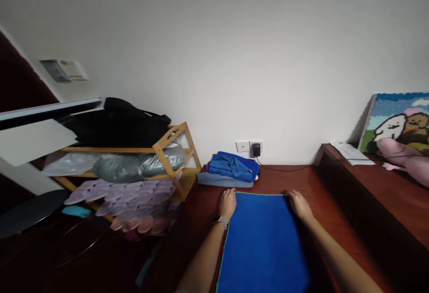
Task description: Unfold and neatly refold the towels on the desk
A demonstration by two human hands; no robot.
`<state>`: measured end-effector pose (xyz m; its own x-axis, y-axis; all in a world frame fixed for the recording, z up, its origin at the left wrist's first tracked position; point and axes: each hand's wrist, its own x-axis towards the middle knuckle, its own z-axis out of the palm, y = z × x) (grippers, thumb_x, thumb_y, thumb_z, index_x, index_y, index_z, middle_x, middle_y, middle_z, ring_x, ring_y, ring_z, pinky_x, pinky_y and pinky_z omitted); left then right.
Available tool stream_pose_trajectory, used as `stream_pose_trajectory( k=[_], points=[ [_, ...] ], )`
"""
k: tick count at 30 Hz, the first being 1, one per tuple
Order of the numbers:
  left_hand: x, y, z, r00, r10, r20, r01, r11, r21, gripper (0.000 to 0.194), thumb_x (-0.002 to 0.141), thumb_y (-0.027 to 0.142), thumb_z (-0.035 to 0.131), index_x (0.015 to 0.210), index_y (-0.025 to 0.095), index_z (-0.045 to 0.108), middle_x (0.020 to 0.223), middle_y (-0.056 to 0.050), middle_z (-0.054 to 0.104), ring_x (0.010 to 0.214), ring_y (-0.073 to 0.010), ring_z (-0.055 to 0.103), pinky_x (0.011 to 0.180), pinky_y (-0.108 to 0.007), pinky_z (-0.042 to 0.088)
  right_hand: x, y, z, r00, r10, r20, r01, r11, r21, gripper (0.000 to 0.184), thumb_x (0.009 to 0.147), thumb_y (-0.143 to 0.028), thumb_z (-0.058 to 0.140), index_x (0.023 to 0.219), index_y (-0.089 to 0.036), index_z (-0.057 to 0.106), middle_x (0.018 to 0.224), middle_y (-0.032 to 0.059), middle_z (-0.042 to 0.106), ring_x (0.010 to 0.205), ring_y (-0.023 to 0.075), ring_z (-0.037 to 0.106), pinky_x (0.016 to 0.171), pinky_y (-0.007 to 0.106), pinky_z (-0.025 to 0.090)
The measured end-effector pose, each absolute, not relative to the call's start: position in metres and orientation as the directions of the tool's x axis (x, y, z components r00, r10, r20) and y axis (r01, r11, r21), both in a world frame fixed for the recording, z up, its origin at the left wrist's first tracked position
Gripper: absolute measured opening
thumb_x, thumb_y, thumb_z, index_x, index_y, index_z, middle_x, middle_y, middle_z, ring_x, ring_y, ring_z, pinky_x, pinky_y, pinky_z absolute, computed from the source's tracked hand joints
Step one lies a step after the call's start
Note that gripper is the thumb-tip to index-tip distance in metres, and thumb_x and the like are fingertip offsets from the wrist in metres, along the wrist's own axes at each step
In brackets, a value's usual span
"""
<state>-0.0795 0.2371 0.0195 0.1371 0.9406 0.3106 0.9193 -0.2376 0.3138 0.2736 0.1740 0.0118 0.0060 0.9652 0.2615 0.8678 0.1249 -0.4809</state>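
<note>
A blue towel (263, 239) with a thin green edge lies spread on the reddish-brown wooden table (325, 194), running toward me out of view at the bottom. My left hand (228, 203), with a grey-banded watch on its wrist, is closed on the towel's far left corner. At the far right corner, my right hand (300, 205) grips the edge with its fingers bent. The fingertips of both hands are only partly visible. Just beyond the towel sits a pile of folded blue clothes (231, 168).
A wooden rack (170, 163) on the left holds a black bag (117, 123), plastic-wrapped bundles and rows of pale purple containers. A black charger (256, 149) is plugged into the wall, its cable trailing right. On the raised right surface are paper, a pink plush toy (405, 159) and a picture.
</note>
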Motion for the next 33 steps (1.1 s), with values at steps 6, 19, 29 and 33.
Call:
stream_pose_trajectory(
  k=[6,19,29,33],
  points=[
    [-0.068,0.254,0.004,0.151,0.909,0.388,0.941,-0.253,0.226,0.035,0.097,0.01,0.043,0.119,0.018,0.069,0.111,-0.012,0.067,0.106,-0.0273,0.06,0.094,-0.039,0.047,0.273,0.201,-0.01,0.053,0.942,0.331,0.868,0.12,-0.481,0.039,0.096,-0.019,0.033,0.103,-0.02,0.071,0.116,0.0084,0.072,0.109,0.0225,0.062,0.097,0.035,0.048],
    [0.075,0.194,0.009,0.551,0.763,0.338,0.751,-0.63,0.199,0.046,0.106,0.032,0.033,0.144,0.02,0.056,0.15,-0.01,0.055,0.141,-0.0267,0.044,0.119,-0.047,0.034,0.248,0.171,-0.028,0.104,0.977,0.186,0.94,-0.035,-0.34,0.063,0.101,-0.038,0.026,0.156,-0.009,0.04,0.162,0.01,0.038,0.152,0.0276,0.028,0.125,0.049,0.021],
    [0.027,0.209,-0.017,0.362,0.91,0.204,0.905,-0.395,0.156,0.058,0.107,0.05,0.027,0.159,0.026,0.035,0.165,-0.008,0.035,0.153,-0.0273,0.029,0.123,-0.052,0.026,0.241,0.171,-0.04,0.12,0.985,0.124,0.947,-0.075,-0.313,0.07,0.101,-0.044,0.016,0.159,-0.009,0.03,0.165,0.0091,0.03,0.154,0.0265,0.023,0.127,0.049,0.013],
    [-0.039,0.221,-0.015,0.231,0.95,0.209,0.962,-0.255,0.094,0.057,0.107,0.048,0.03,0.157,0.022,0.04,0.162,-0.01,0.039,0.152,-0.0293,0.031,0.122,-0.051,0.029,0.24,0.172,-0.04,0.124,0.986,0.11,0.938,-0.081,-0.337,0.07,0.1,-0.047,0.017,0.16,-0.012,0.03,0.165,0.0077,0.029,0.155,0.026,0.021,0.126,0.05,0.013]
  ],
)
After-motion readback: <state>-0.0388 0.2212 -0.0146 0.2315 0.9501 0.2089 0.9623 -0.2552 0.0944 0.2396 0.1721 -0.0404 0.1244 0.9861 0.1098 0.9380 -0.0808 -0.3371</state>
